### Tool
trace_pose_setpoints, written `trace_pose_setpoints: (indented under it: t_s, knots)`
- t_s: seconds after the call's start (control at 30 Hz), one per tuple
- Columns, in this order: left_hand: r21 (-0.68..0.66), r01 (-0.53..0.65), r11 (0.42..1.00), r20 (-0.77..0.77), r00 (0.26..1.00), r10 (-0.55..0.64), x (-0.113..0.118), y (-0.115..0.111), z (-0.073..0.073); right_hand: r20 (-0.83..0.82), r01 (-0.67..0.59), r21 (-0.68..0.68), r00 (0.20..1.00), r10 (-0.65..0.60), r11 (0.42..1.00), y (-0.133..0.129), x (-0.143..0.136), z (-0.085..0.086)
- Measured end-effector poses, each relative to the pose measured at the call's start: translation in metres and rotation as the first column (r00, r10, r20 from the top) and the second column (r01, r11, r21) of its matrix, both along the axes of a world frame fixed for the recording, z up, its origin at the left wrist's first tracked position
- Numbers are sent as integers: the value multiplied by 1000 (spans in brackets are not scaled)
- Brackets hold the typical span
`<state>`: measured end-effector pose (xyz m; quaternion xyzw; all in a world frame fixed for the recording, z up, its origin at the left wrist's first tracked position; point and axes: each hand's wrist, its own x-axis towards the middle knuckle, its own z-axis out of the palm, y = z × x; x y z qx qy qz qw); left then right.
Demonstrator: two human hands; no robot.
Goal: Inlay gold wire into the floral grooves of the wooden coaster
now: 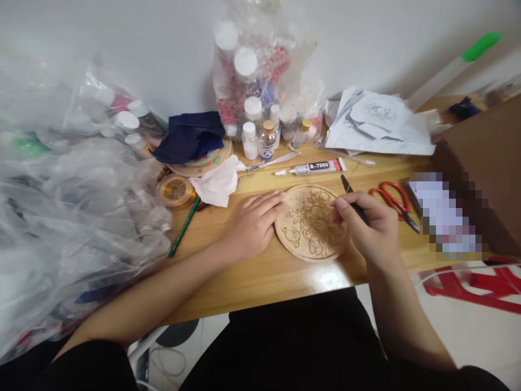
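A round wooden plaque [285, 239] lies on the table, carrying a flower design outlined in gold wire [319, 231]. My left hand [256, 225] rests flat with its fingers stretched out, their tips at the plaque's left rim. Over the right side of the plaque, my right hand [372, 228] is closed around slim black tweezers [358, 210]. Its thumb and index fingertip come together above the design; whether they pinch any wire there is too small to tell. The tweezers' narrow end points up and away from me.
Behind the plaque lie a B-7000 glue tube [319, 166], a metal-tipped tool [277, 161] and small bottles [267, 142]. Red-handled pliers [394, 201] and a phone [445, 217] lie right. Left are a gold wire spool [176, 191], green pencil [185, 227] and plastic bags [89, 217].
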<state>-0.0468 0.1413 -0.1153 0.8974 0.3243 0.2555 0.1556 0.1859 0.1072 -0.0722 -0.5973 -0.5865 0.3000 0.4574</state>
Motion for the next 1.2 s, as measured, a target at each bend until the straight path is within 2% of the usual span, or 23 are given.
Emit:
trace_pose_setpoints:
  t_s: [0.13, 0.23, 0.3, 0.5, 0.67, 0.77, 0.93, 1.1, 1.2]
  knots:
    - [247, -19, 969, -220, 973, 75, 4, -8, 6, 60, 3, 13, 998, -4, 1000, -4, 10, -3]
    - [380, -36, 924, -261, 954, 144, 7, -16, 13, 106, -11, 31, 994, 8, 999, -3, 14, 0]
    - [418, -34, 908, -266, 951, 158, 9, -23, 17, 122, -27, 25, 992, 23, 999, -2, 14, 2]
    - [421, 10, 907, -243, 965, 102, 13, -37, 22, 137, -99, -1, 986, 98, 995, -4, 0, 3]
    - [430, 63, 901, -173, 985, 13, 14, -34, 19, 217, -128, 50, 969, 114, 990, -11, -1, -4]
    - [403, 93, 911, -140, 989, -39, 13, -30, 17, 184, -131, 72, 976, 116, 989, -12, 3, -11]
    - [369, 108, 923, -105, 992, -75, 10, -27, 15, 121, -118, 4, 986, 116, 993, -14, 4, -16]
    - [327, 117, 938, -94, 991, -91, 9, -24, 15, 61, -97, -69, 993, 101, 993, -18, -2, -13]
    - [312, 121, 942, -96, 991, -96, 10, -23, 15, 86, -65, -94, 994, 73, 993, -20, -5, -12]
